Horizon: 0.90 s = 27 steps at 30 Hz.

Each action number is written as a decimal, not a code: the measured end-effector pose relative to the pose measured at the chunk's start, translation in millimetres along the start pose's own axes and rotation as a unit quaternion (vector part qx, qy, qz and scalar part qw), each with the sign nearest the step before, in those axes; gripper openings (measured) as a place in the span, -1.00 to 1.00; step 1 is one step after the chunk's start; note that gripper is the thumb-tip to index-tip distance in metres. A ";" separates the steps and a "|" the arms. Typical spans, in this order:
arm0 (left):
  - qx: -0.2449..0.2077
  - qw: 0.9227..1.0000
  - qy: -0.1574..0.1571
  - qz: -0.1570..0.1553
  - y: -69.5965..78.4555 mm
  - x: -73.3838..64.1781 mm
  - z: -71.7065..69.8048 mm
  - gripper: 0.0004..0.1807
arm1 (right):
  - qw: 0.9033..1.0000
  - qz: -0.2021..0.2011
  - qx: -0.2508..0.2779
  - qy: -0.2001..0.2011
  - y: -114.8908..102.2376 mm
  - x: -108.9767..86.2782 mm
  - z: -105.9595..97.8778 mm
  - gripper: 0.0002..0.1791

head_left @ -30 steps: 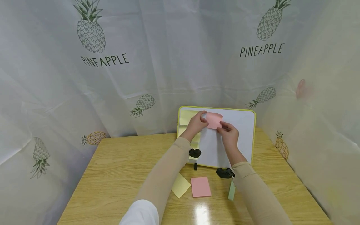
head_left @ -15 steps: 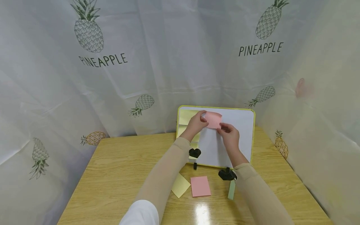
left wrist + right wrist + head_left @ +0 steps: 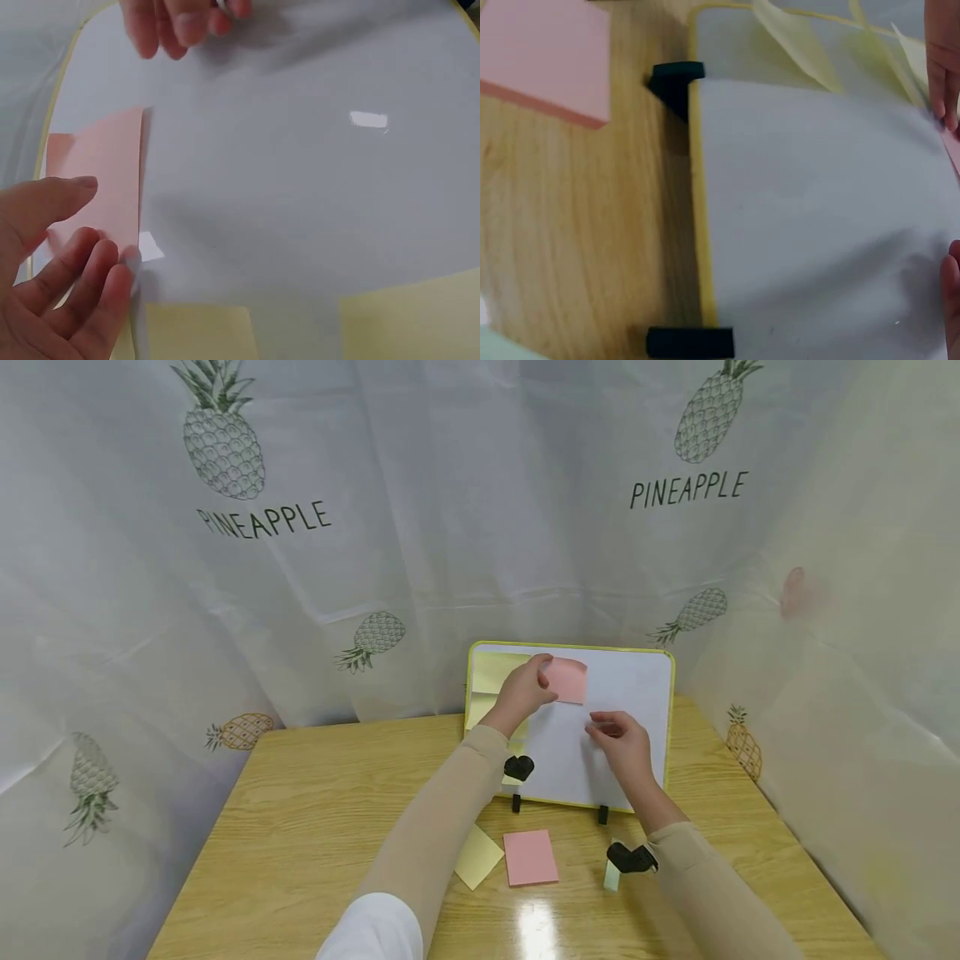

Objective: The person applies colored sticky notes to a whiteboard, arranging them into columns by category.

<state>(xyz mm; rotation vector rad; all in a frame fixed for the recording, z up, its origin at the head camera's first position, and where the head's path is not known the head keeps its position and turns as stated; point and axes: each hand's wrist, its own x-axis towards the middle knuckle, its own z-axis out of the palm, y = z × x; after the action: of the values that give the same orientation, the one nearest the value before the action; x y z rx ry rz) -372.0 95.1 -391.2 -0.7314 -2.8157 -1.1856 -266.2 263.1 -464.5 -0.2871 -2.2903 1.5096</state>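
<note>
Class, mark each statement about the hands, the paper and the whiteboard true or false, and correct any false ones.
1. The left hand touches the pink note. True.
2. The right hand is apart from that note. True.
3. Yellow notes are on the whiteboard, along its left side in the head view. True.
4. The whiteboard has a red frame. False: the frame is yellow.
5. All the pink paper is up at the whiteboard. False: a pink pad lies on the table.

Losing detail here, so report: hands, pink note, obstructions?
Left hand at left edge of pink note, grip unclear. Right hand empty, clear of note. Whiteboard behind; only left hand overlaps note.
</note>
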 end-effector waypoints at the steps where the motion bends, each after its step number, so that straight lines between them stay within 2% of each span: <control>1: 0.004 1.000 -0.001 0.003 0.8 0.3 0.4 -0.24 | 1.000 -0.001 -0.005 -0.005 1.3 -2.5 -2.2 -0.72; 6: 0.017 1.000 -0.006 0.018 4.4 2.2 2.0 -0.27 | 0.999 -0.007 -0.010 -0.031 7.3 -16.3 -11.8 -0.73; 14: 0.019 0.998 -0.031 0.041 4.6 10.2 1.7 -0.27 | 0.997 -0.044 -0.019 -0.058 17.2 -36.7 -21.6 -0.75; 20: -0.006 0.997 -0.065 0.033 4.3 16.1 -4.1 -0.29 | 0.995 -0.071 -0.012 -0.073 22.0 -54.1 -27.9 -0.75; 27: -0.057 0.992 -0.104 0.033 5.9 24.3 -5.4 -0.36 | 0.993 -0.078 -0.015 -0.083 31.0 -76.6 -33.9 -0.76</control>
<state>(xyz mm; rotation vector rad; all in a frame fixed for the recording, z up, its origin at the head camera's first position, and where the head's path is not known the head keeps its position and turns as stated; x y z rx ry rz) -392.1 105.1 -379.1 -1.0041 -2.8766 -1.3439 -183.7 275.5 -496.4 0.0100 -2.4017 1.4694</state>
